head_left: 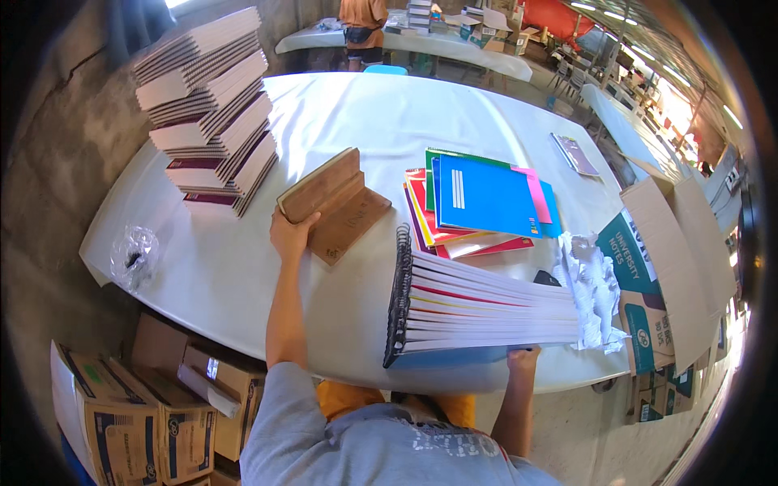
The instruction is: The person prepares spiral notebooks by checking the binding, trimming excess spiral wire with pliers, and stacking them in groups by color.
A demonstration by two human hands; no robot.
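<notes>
My left hand (pixel 293 233) is closed round the near left edge of a brown wooden L-shaped block (pixel 328 198), which has handwriting on it and rests on the table. My right hand (pixel 523 358) is closed at the near right edge of a thick stack of spiral notebooks (pixel 486 304). Black coils run down the stack's left side, and a blue cover shows along its near edge. Part of the right hand's grip is hidden under the stack. Just beyond lies a pile of blue, green, red and yellow notebooks (pixel 486 194), with a pink sheet sticking out.
A tall, uneven stack of spiral notebooks (pixel 215 121) stands on the white table (pixel 348 105) at far left. Clear plastic (pixel 134 255) lies at the left edge. Crumpled white paper (pixel 590 292) and an open carton (pixel 648 283) are at right. Boxes (pixel 130 429) sit at lower left. Another person (pixel 362 28) stands beyond.
</notes>
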